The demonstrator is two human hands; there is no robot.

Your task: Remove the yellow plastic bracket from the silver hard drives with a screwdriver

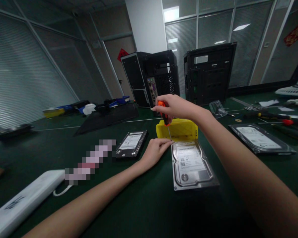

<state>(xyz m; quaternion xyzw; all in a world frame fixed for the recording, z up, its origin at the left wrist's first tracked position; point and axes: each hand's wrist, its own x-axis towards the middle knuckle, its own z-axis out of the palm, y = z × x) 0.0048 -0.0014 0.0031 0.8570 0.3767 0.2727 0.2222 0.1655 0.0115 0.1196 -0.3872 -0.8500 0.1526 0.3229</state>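
Observation:
A screwdriver [165,115] with an orange and black handle is gripped in my right hand [169,105], its thin shaft pointing down. The shaft's tip ends at the far left corner of a silver hard drive [192,162], label side up. At that corner, the fingertips of my left hand [156,151] press together beside the tip. Whatever they pinch is too small to make out. Just behind the drive stands a yellow plastic bin [176,129], with small dark bits inside that look like screws.
A second hard drive [131,144] lies left of my left hand, a third drive [258,138] at right. Black computer cases [161,72] stand behind. Pliers [275,115] and other tools lie far right. A white box [27,198] is at front left, a black mat [109,117] behind.

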